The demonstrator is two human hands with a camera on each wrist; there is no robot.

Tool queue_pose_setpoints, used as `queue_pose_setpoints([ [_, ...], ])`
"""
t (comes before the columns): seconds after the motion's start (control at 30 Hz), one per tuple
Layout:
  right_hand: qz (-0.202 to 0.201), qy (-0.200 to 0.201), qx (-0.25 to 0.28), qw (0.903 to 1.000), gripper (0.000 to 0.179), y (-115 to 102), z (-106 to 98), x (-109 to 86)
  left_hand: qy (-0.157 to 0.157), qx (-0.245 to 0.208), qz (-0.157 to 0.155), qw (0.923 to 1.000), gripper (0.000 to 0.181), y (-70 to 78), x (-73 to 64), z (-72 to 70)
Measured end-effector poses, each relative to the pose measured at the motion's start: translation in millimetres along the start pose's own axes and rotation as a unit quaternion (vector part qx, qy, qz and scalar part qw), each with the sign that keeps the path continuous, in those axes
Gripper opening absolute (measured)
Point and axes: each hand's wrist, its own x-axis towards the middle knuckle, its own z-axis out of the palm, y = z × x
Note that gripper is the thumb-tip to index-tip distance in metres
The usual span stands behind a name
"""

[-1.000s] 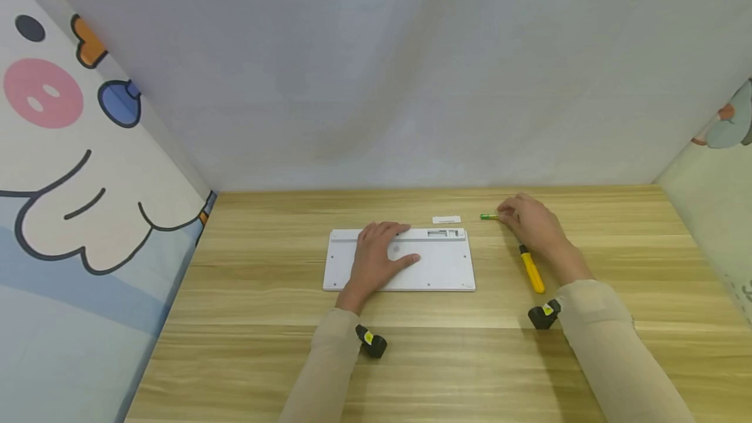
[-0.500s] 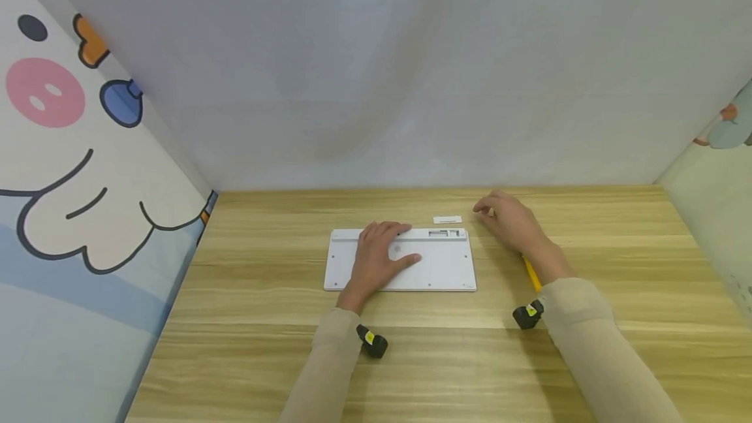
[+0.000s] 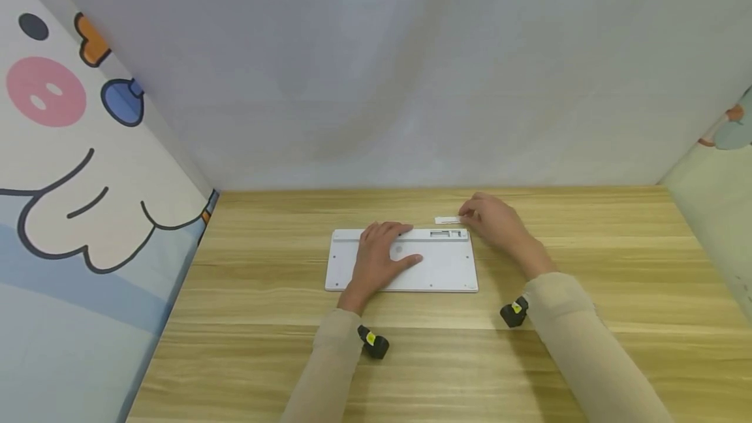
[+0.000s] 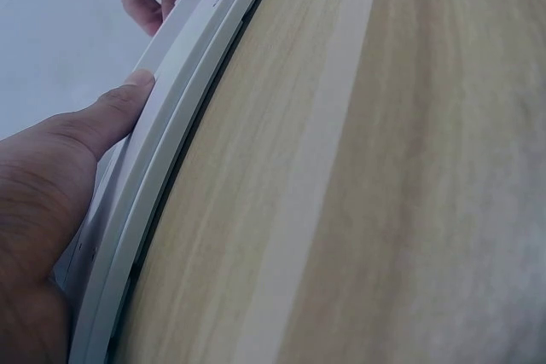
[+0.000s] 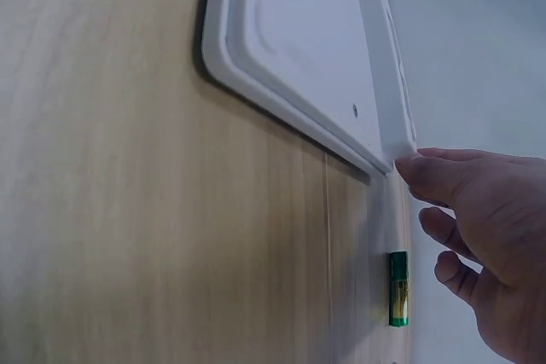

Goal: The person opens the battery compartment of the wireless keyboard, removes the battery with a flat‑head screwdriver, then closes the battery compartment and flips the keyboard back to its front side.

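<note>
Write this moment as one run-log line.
left hand: rests on keyboard | right hand: at right end of cover | battery: on table

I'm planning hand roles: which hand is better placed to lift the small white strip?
Probably the right hand: its fingers are at the white strip, while the left hand lies spread on the white device.

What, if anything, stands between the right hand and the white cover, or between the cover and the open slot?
Nothing visible. Fingertips of the right hand are at the right end of the cover. No object lies between cover and slot; the left hand rests left of both.
</note>
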Motion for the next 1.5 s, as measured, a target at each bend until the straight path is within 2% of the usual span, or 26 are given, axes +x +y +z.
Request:
queue_pose_setpoints([
  [0.2,-0.005,-0.009,0.003,0.9999,0.019,-2.5,7.0,6.4,0.0,0.0,-0.001,1.0,0.063,0.4,-0.8,-0.2],
  [0.73,0.029,-0.014,0.008,0.9994,0.016,-8.5,8.8,8.9,-0.001,-0.003,-0.002,1.0,0.063,2.0,-1.4,-1.7],
  [1.2,0.014,-0.009,-0.032,0.9994,0.017,-10.2,6.0,5.7,-0.004,0.0,-0.005,1.0,0.063,4.8,-1.8,-1.7],
  [1.5,-0.007,0.013,-0.052,0.9985,0.017,-16.4,1.0,-0.4,0.0,0.004,-0.001,1.0,0.063,3.0,-1.4,-0.3],
])
